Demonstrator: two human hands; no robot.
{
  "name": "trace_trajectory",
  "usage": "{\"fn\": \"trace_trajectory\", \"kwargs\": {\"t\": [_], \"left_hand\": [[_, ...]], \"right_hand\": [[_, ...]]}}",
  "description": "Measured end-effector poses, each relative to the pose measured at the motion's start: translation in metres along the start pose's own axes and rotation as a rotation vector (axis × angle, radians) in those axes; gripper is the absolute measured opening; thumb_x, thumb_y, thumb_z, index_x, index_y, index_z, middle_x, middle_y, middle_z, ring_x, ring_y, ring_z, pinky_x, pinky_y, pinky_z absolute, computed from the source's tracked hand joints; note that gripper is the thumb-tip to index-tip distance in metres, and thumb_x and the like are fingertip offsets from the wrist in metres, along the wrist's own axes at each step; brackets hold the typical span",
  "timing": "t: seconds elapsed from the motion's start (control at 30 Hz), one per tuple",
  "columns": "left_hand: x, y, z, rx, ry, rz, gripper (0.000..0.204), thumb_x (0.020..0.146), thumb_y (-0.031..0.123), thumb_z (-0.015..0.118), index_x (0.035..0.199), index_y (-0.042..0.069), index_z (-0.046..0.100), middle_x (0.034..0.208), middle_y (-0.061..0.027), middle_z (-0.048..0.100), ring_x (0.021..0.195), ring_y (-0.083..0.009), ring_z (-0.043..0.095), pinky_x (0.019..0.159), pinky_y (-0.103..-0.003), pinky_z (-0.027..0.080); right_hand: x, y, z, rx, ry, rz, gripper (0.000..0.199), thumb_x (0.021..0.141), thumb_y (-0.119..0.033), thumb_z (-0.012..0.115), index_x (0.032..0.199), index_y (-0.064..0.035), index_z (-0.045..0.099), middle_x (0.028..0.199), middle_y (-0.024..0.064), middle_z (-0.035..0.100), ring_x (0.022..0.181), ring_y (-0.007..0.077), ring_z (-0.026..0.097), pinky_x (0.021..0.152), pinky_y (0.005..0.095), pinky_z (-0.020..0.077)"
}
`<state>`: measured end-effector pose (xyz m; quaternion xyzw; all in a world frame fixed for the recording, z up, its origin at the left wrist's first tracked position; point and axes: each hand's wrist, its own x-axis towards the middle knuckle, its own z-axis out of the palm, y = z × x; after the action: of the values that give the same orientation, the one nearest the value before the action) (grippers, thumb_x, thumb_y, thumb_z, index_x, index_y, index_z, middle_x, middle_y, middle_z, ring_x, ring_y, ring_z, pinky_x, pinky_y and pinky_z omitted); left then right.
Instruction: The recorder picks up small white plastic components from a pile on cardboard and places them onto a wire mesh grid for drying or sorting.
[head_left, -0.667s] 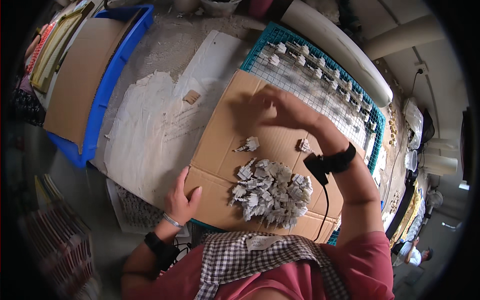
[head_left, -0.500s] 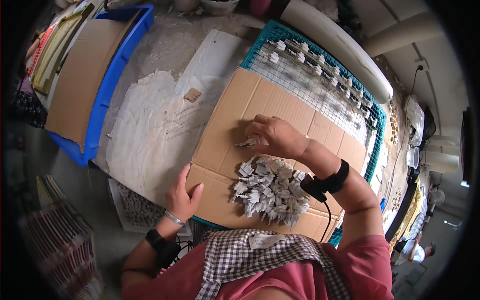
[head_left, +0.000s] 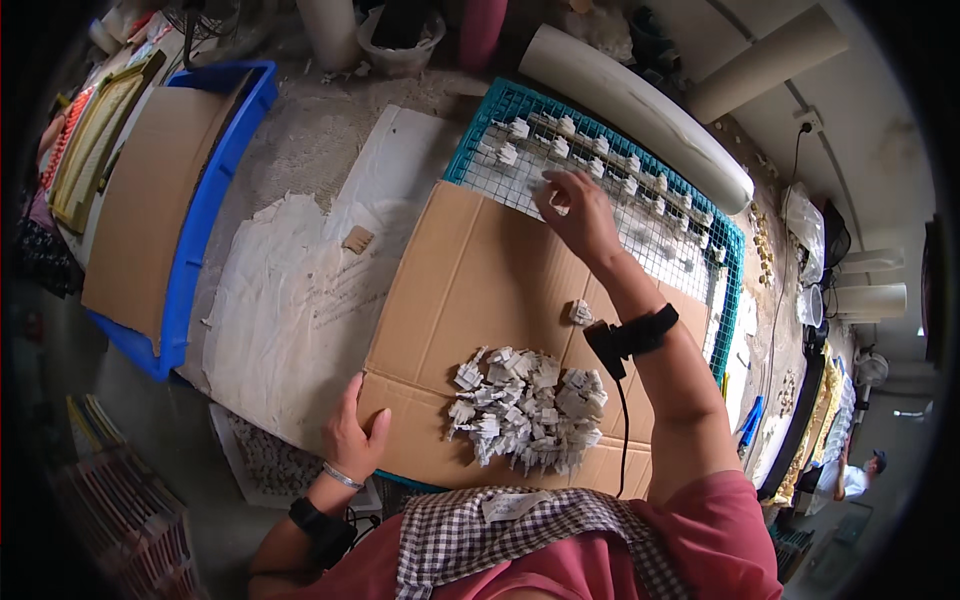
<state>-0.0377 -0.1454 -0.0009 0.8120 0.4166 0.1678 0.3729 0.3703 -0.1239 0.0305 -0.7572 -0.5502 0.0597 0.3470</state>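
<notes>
A brown cardboard sheet (head_left: pixel 478 270) lies over part of a wire mesh panel. My left hand (head_left: pixel 355 440) grips the sheet's near-left edge, thumb on top. Over the far edge of the cardboard, my right hand (head_left: pixel 578 212) is closed in a pinch, with a small white piece partly showing between the fingers. A heap of small, jagged whitish pieces (head_left: pixel 525 410) sits on the near part of the sheet. One separate white piece (head_left: pixel 581 312) lies beside my right wrist. Similar pieces stand in rows on the mesh (head_left: pixel 640 225), inside a teal basket rim (head_left: pixel 735 270).
Left stands a blue tray (head_left: pixel 190 250) with cardboard in it. A white sheet (head_left: pixel 265 290) and a small brown scrap (head_left: pixel 357 239) lie on the table. Behind the mesh rests a long white roll (head_left: pixel 640 115). A box of small pieces (head_left: pixel 265 455) sits below left.
My right hand has moved away from me, from beside the heap to above the mesh, uncovering a lone piece. The view has shifted; my left hand stays at the cardboard's edge.
</notes>
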Motion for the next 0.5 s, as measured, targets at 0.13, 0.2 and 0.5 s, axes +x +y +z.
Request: {"fn": "trace_trajectory", "kwargs": {"t": [0.13, 0.2, 0.5], "left_hand": [[0.002, 0.001, 0.000, 0.029, -0.006, 0.019, 0.059, 0.080, 0.024, 0.060, 0.127, -0.002, 0.038, 0.111, -0.0252, 0.055, 0.096, -0.0407, 0.056, 0.080, -0.044, 0.045], [0.001, 0.000, -0.001, 0.036, -0.003, 0.016, 0.059, 0.080, 0.024, 0.060, 0.127, -0.003, 0.038, 0.111, -0.0252, 0.055, 0.095, -0.0408, 0.056, 0.080, -0.044, 0.046], [0.002, 0.003, 0.000, 0.066, -0.022, 0.042, 0.058, 0.080, 0.023, 0.060, 0.128, -0.002, 0.038, 0.112, -0.0246, 0.055, 0.097, -0.0403, 0.056, 0.081, -0.043, 0.046]], "right_hand": [[0.018, 0.028, 0.003, -0.125, 0.110, 0.024, 0.019, 0.076, -0.012, 0.060, 0.091, -0.0017, 0.062, 0.082, 0.0162, 0.059, 0.068, 0.0284, 0.060, 0.064, 0.0356, 0.0499], [0.021, 0.029, 0.005, -0.139, 0.083, 0.034, 0.019, 0.075, -0.013, 0.060, 0.091, -0.0026, 0.062, 0.081, 0.0157, 0.058, 0.069, 0.0294, 0.060, 0.065, 0.0366, 0.0494], [0.013, 0.033, 0.004, -0.179, -0.003, 0.062, 0.024, 0.075, -0.017, 0.065, 0.095, -0.0054, 0.060, 0.088, 0.0147, 0.056, 0.083, 0.0333, 0.057, 0.073, 0.0398, 0.0481]]}}
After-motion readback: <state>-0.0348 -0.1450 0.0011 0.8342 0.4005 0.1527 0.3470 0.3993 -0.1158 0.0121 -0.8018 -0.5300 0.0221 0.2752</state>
